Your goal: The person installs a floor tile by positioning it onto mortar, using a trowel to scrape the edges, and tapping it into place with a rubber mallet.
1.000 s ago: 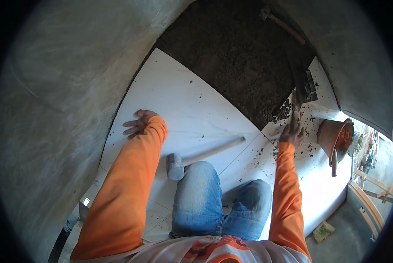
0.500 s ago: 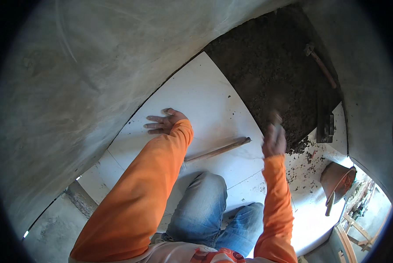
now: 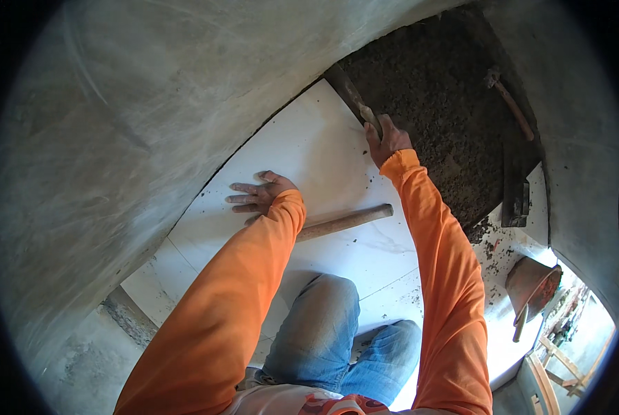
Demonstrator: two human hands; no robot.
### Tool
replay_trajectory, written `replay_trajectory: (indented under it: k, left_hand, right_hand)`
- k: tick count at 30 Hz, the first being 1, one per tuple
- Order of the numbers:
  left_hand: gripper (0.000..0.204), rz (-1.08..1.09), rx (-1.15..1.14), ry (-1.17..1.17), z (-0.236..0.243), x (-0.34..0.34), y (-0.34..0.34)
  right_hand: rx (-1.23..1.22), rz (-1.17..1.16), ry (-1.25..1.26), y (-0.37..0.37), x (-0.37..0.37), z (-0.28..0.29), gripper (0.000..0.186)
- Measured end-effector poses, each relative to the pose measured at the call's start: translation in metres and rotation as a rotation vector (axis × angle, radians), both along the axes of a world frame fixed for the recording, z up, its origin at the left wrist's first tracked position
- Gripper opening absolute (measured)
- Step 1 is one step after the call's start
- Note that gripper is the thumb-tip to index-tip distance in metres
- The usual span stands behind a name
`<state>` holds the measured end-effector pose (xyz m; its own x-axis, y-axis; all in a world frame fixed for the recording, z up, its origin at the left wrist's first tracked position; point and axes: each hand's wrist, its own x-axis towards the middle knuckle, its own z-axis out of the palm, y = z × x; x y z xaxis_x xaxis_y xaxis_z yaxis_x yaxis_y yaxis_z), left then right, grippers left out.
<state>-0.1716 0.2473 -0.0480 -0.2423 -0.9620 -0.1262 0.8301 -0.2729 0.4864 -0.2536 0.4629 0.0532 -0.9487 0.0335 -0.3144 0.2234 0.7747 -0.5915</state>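
Note:
My left hand (image 3: 259, 194) rests on a large white floor tile (image 3: 323, 152), fingers spread and whitened with dust. My right hand (image 3: 390, 140) grips the handle of a trowel (image 3: 349, 95). Its long blade lies along the tile's far right edge, where the tile meets dark, crumbly mortar (image 3: 427, 90), and reaches toward the wall. Between my arms, a tool with a wooden handle (image 3: 347, 221) lies on the tile; its other end is hidden behind my left sleeve.
Bare grey walls (image 3: 143, 97) close in at left and right. On the mortar at far right lies a hammer (image 3: 511, 104). Near it are a dark flat-bladed tool (image 3: 514, 200) and a tipped, mortar-stained bucket (image 3: 528, 283). Crumbs of mortar dot the right-hand tiles.
My right hand, blurred before over the mortar's near edge, has moved forward and left with the trowel to the tile's far edge. My left hand stays in place.

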Motion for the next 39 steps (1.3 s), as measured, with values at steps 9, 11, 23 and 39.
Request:
replay_trajectory:
  k: [9,11,23,39]
  left_hand:
    - [0.054,-0.015,0.01,-0.114,0.006,-0.006,0.005]
    - [0.054,-0.019,-0.051,-0.239,0.0,0.0,-0.002]
    - [0.068,-0.262,-0.328,-0.818,0.01,0.002,-0.01]
    - [0.065,-0.061,-0.104,-0.593,0.025,-0.002,0.011]
  right_hand:
    - [0.07,0.014,-0.194,-0.006,-0.004,-0.009,0.036]
    - [0.036,0.079,-0.299,0.012,0.015,0.0,0.035]
    - [0.102,0.083,-0.277,0.04,0.021,0.031,0.041]
    - [0.006,-0.349,0.125,0.096,0.067,0.002,0.043]
